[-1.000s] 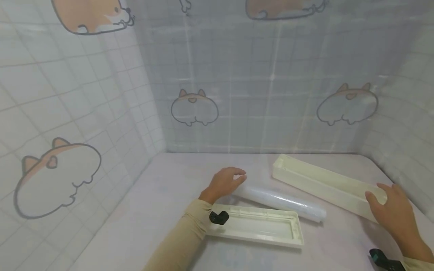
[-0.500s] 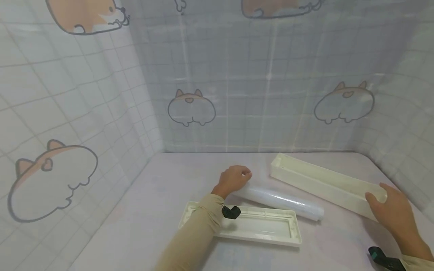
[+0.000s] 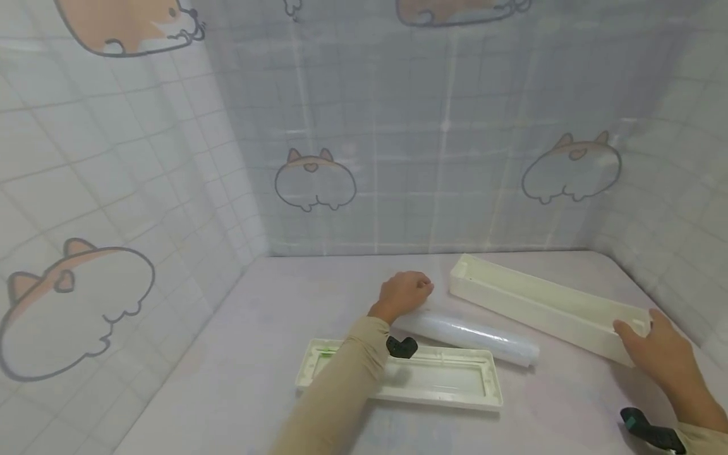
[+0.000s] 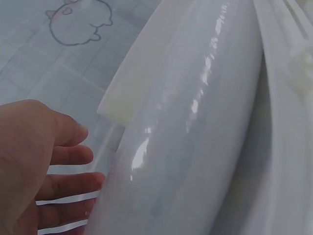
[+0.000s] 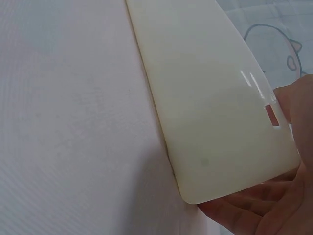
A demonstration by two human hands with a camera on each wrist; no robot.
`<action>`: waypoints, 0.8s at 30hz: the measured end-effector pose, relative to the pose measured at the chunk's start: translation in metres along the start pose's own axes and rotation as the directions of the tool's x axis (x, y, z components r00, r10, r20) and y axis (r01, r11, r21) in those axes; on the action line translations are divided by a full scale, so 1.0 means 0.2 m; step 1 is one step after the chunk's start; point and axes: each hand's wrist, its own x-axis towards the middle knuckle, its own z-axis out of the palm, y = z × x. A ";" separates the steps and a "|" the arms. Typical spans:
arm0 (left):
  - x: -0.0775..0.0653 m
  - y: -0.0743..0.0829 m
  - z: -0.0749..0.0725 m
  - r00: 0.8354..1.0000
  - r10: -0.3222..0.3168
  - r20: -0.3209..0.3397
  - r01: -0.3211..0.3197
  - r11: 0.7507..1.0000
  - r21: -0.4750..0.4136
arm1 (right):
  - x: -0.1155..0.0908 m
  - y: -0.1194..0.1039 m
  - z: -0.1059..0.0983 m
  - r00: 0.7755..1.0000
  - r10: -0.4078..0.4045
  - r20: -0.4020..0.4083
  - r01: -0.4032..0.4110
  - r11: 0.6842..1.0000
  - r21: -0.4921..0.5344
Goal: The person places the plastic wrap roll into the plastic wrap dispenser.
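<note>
A pale, cream-coloured long open box (image 3: 529, 313) lies slantwise at the right of the table in the head view. My right hand (image 3: 665, 354) holds its near right end, thumb at the rim and fingers around the end wall; a small slot shows beside the thumb in the right wrist view. A roll of clear plastic wrap (image 3: 472, 336) lies left of the box. My left hand (image 3: 402, 294) is at the roll's left end. In the left wrist view its fingers (image 4: 73, 183) are loosely bent, with fingertips right at the roll's side, holding nothing.
In front of the roll lies a shallow cream lid (image 3: 435, 379), its hollow side up and partly covered by the left sleeve (image 3: 347, 385). Walls of printed sheet (image 3: 409, 158) enclose the table (image 3: 227, 379) at the back and both sides.
My left hand has moved right and slightly away along the roll's left end, its fingers drawing in more. My right hand has stayed at the box end, closing in on it.
</note>
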 end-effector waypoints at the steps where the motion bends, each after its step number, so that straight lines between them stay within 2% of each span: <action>1: 0.01 0.01 0.00 1.000 0.005 0.004 -0.005 1.000 -0.012 | 0.00 0.00 0.00 1.000 -0.003 0.002 0.003 1.000 -0.009; 8: 0.08 0.04 0.01 1.000 0.013 0.018 -0.011 0.997 -0.079 | 0.03 0.02 0.00 0.990 -0.138 -0.003 0.138 0.989 -0.046; 16: 0.13 0.07 0.05 0.999 -0.026 0.044 0.032 0.988 -0.149 | 0.06 0.07 -0.01 0.984 -0.165 0.069 0.169 0.984 -0.051; 20: 0.15 0.10 0.09 0.997 -0.048 0.054 0.058 0.978 -0.199 | 0.08 0.09 -0.02 0.972 -0.215 0.098 0.221 0.973 -0.059; 24: 0.15 0.11 0.12 0.996 -0.038 0.082 0.058 0.967 -0.249 | 0.09 0.11 -0.03 0.959 -0.267 0.100 0.274 0.959 -0.068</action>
